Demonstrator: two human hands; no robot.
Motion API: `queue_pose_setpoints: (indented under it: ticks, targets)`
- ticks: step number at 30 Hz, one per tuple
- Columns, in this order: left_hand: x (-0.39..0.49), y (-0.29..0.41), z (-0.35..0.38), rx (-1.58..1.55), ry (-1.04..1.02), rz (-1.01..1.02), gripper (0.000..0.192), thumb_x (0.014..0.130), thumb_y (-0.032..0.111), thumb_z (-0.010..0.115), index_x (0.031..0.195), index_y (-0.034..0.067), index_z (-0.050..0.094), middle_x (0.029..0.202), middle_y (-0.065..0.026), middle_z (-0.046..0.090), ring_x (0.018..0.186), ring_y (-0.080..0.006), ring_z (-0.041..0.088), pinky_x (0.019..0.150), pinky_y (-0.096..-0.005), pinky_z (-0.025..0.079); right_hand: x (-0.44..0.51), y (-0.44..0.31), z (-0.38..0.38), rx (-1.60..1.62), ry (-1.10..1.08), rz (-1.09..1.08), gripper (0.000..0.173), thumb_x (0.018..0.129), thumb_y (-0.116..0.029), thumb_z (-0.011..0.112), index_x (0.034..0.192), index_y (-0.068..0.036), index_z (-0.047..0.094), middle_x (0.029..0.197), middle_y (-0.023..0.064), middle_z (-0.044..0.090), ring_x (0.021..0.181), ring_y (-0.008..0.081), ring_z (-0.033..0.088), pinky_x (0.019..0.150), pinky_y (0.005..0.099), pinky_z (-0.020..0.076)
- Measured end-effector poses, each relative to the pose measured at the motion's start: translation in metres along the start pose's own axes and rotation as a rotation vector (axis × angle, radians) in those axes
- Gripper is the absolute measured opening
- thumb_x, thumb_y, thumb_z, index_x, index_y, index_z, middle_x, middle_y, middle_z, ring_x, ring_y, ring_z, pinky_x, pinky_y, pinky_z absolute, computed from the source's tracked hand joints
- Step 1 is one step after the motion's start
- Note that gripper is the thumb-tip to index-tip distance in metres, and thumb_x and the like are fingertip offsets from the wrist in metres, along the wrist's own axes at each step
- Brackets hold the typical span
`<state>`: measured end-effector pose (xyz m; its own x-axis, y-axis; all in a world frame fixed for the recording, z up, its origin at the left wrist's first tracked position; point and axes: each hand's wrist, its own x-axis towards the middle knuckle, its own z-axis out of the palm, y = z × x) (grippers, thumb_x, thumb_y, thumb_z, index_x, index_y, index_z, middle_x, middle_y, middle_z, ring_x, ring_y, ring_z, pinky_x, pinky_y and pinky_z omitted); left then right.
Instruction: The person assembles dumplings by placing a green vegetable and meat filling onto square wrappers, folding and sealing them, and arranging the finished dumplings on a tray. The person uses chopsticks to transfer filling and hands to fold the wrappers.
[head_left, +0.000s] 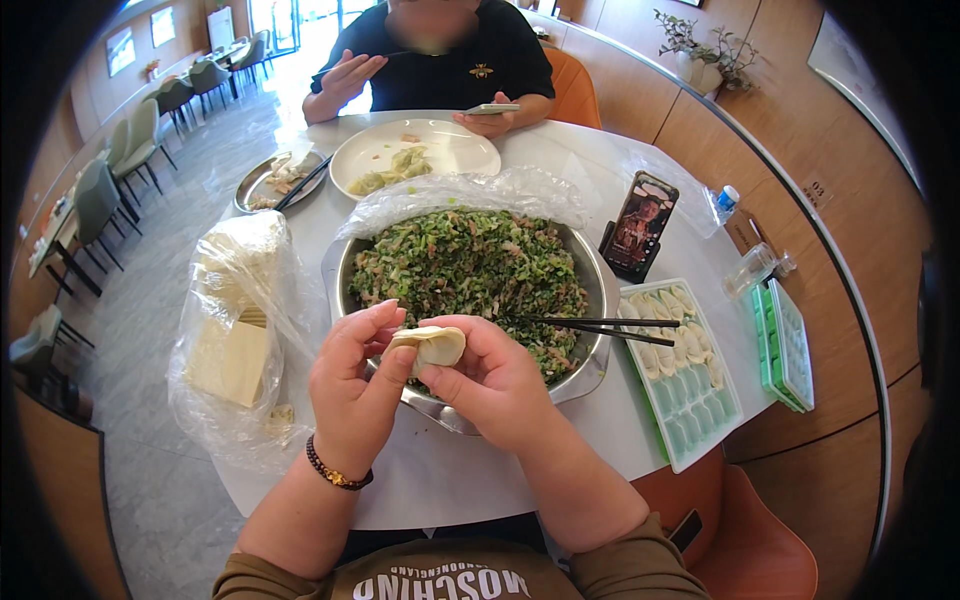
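Note:
My left hand (360, 375) and my right hand (495, 375) hold one folded dumpling (435, 346) between them, thumbs on its near side. It is over the near edge of a steel basin (600, 300) full of chopped green vegetable and meat filling (472, 262). Black chopsticks (600, 322) lean on the basin's right rim. Stacked square dough wrappers (229, 360) lie in a clear plastic bag on the left. At the right, a compartment tray (694, 412) has dumplings in its far part; its near compartments are bare.
Across the table a person (427, 75) holds a phone and chopsticks. Before them are a white plate (465, 154) with dumplings and a steel dish (247, 191) of scraps. A propped phone (641, 225), a clear jar (750, 270) and stacked trays (784, 345) stand at the right.

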<state>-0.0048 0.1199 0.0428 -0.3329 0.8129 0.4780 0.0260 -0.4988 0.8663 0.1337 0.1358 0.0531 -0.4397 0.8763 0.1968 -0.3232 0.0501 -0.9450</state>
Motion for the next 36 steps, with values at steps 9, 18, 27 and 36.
queue_pose_setpoints:
  ticks: [9,18,27,36]
  targets:
    - [0.003,0.003,-0.014,0.225,-0.116,0.182,0.006,0.082,0.005,0.064,0.082,0.000,0.061,0.084,-0.0098,0.061,0.076,-0.0181,0.058,0.069,-0.0271,0.047,-0.002,-0.002,-0.003,-0.002,-0.113,0.048,0.035,0.087,-0.004,0.060,0.119,-0.001,0.047,0.105,0.0034,0.057,0.091,0.0071,0.056,0.072,0.0216,0.0472]
    - [0.004,-0.002,-0.012,0.125,-0.157,0.153,0.014,0.082,0.008,0.065,0.092,-0.001,0.063,0.093,-0.0100,0.061,0.082,-0.0161,0.058,0.072,-0.0265,0.047,0.000,0.000,0.000,-0.013,-0.006,0.011,0.027,0.087,-0.008,0.061,0.112,-0.003,0.053,0.090,-0.0016,0.059,0.080,0.0025,0.055,0.069,0.0187,0.0461]
    - [0.001,-0.007,-0.015,-0.064,-0.127,0.004,0.026,0.084,0.008,0.062,0.108,-0.001,0.059,0.099,-0.0104,0.059,0.088,-0.0153,0.059,0.075,-0.0264,0.050,-0.002,-0.011,0.004,0.017,0.008,0.085,0.035,0.086,-0.005,0.062,0.118,-0.001,0.049,0.108,0.0040,0.058,0.092,0.0104,0.057,0.073,0.0232,0.0482]
    - [0.004,-0.001,-0.014,0.071,-0.142,0.139,0.007,0.080,0.000,0.063,0.087,-0.001,0.063,0.090,-0.0099,0.060,0.079,-0.0172,0.058,0.069,-0.0264,0.047,-0.005,-0.008,0.001,0.023,-0.068,0.098,0.033,0.087,-0.008,0.062,0.117,-0.002,0.050,0.097,0.0001,0.057,0.083,0.0042,0.054,0.067,0.0191,0.0453]
